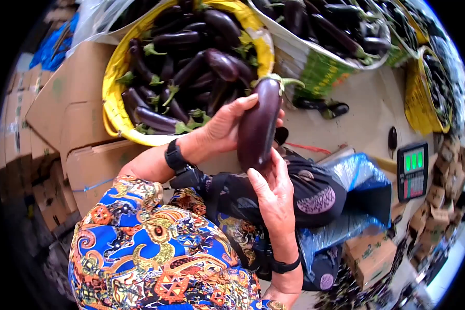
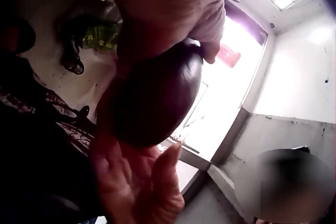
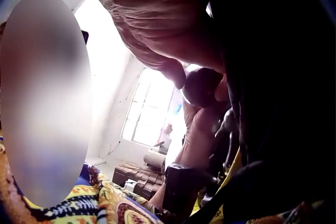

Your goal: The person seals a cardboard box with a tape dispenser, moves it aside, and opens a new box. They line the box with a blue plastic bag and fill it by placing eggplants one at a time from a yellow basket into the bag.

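A large dark purple eggplant (image 1: 261,121) with a green stem is held up in front of the body. My left hand (image 1: 227,124) grips it near the stem end, thumb across the near side and fingertips showing past the far side. At its rounded lower end my right hand (image 1: 276,196) lies with fingers extended along the side. In the left wrist view, the right thumb (image 2: 170,155) stands a little apart from the eggplant's end. A round yellow-rimmed basket (image 1: 110,98) full of eggplants stands beyond my left arm.
White bags (image 1: 289,46) of eggplants stand at the back, with a yellow bag (image 1: 416,103) farther right. A scale with a green display (image 1: 412,170) is on the right. Flat cardboard (image 1: 82,77) lies left; a carton (image 1: 369,258) sits lower right. Loose eggplants (image 1: 336,109) lie on the floor.
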Demonstrator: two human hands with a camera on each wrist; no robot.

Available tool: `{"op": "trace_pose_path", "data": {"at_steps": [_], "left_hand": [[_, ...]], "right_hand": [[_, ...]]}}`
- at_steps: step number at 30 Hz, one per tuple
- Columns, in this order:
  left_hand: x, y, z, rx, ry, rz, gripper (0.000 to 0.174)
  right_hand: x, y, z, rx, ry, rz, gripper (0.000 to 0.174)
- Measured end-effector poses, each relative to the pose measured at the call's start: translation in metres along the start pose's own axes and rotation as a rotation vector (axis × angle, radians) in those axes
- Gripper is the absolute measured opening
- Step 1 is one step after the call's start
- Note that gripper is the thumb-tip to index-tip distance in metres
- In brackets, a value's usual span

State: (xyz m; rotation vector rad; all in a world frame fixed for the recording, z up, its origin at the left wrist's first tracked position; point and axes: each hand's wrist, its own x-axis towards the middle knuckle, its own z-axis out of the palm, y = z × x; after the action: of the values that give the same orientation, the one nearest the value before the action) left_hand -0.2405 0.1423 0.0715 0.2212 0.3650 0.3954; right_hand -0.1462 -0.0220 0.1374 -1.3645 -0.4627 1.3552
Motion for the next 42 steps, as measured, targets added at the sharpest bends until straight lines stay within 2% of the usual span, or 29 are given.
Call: {"op": "trace_pose_path", "data": {"at_steps": [2,3,4,6,7,9,10,11,13,14,15,17,18,19,20,21,22,24,27,28,30,31,32,35,36,39,40,41,42], "left_hand": [[0.008,0.008,0.013,0.248,-0.004,-0.077,0.071],[0.007,0.018,0.039,0.486,-0.004,-0.125,0.072],[0.010,0.018,0.068,0.560,-0.007,-0.077,0.060],[0.042,0.016,0.084,0.841,-0.269,-0.073,0.063],[0.051,0.010,0.104,0.902,-0.338,-0.054,0.064],[0.075,-0.009,0.140,0.963,-0.478,0.048,0.063],[0.087,-0.023,0.159,0.936,-0.555,0.107,0.062],[0.092,-0.032,0.183,0.876,-0.600,0.038,0.060],[0.095,-0.054,0.223,0.796,-0.686,-0.215,0.068],[0.106,-0.080,0.227,0.768,-0.816,-0.192,0.065],[0.111,-0.104,0.238,0.870,-0.834,-0.163,0.063],[0.102,-0.106,0.235,1.207,-0.806,-0.094,0.064],[0.109,-0.115,0.236,1.326,-0.881,-0.112,0.065],[0.117,-0.120,0.226,1.549,-0.987,0.031,0.064],[0.126,-0.123,0.218,1.766,-1.087,0.187,0.063],[0.132,-0.117,0.214,1.722,-1.083,0.007,0.061],[0.135,-0.107,0.208,1.673,-1.070,-0.171,0.059],[0.143,-0.094,0.187,1.599,-0.955,-0.356,0.053],[0.140,-0.067,0.149,1.553,-0.854,-0.351,0.050],[0.137,-0.057,0.134,1.569,-0.803,-0.323,0.049],[0.120,-0.031,0.111,1.479,-0.641,-0.341,0.048],[0.109,-0.019,0.103,1.466,-0.532,-0.348,0.047],[0.100,-0.004,0.092,1.457,-0.483,-0.337,0.045],[0.064,0.030,0.047,1.382,-0.259,-0.293,0.046],[0.050,0.040,0.035,1.338,-0.177,-0.300,0.042],[0.004,0.079,-0.001,1.320,0.044,-0.249,0.041],[-0.012,0.094,-0.009,1.295,0.133,-0.211,0.039],[-0.030,0.107,-0.015,1.276,0.297,-0.133,0.037],[-0.045,0.117,-0.024,1.246,0.443,-0.060,0.036]], "right_hand": [[-0.013,-0.024,-0.016,-0.490,0.094,-0.259,0.057],[-0.020,-0.043,-0.026,-0.687,0.188,-0.417,0.058],[-0.029,-0.065,-0.037,-0.894,0.281,-0.561,0.060],[-0.046,-0.102,-0.064,-1.151,0.453,-0.703,0.062],[-0.054,-0.119,-0.076,-1.243,0.554,-0.755,0.062],[-0.071,-0.130,-0.093,-1.082,0.716,-0.734,0.061],[-0.081,-0.133,-0.100,-0.892,0.761,-0.687,0.062],[-0.089,-0.134,-0.107,-0.746,0.716,-0.662,0.065],[-0.096,-0.131,-0.121,-0.584,0.673,-0.591,0.071],[-0.100,-0.128,-0.128,-0.514,0.658,-0.566,0.072],[-0.103,-0.128,-0.125,-0.322,0.643,-0.536,0.071],[-0.105,-0.119,-0.119,-0.164,0.704,-0.471,0.067],[-0.108,-0.112,-0.125,-0.090,0.724,-0.462,0.065],[-0.111,-0.099,-0.134,-0.097,0.710,-0.476,0.063],[-0.117,-0.092,-0.140,-0.138,0.723,-0.402,0.064],[-0.124,-0.080,-0.151,-0.203,0.697,-0.287,0.066],[-0.130,-0.065,-0.165,-0.265,0.665,-0.171,0.068],[-0.125,-0.015,-0.197,-0.370,0.682,-0.035,0.076],[-0.104,0.053,-0.233,-0.590,0.699,0.190,0.086],[-0.098,0.051,-0.232,-0.593,0.681,0.259,0.082],[-0.084,0.087,-0.255,-0.566,0.685,0.326,0.078],[-0.076,0.104,-0.264,-0.425,0.681,0.334,0.075],[-0.067,0.122,-0.273,-0.378,0.658,0.278,0.077],[-0.041,0.133,-0.283,-0.696,0.578,0.658,0.084],[-0.039,0.150,-0.298,-0.713,0.486,0.632,0.080],[-0.044,0.139,-0.298,-0.361,0.459,0.600,0.067],[-0.051,0.151,-0.300,-0.415,0.453,0.438,0.070],[-0.053,0.139,-0.285,-0.358,0.555,0.558,0.070],[-0.056,0.167,-0.299,-0.402,0.524,0.402,0.071]]}}
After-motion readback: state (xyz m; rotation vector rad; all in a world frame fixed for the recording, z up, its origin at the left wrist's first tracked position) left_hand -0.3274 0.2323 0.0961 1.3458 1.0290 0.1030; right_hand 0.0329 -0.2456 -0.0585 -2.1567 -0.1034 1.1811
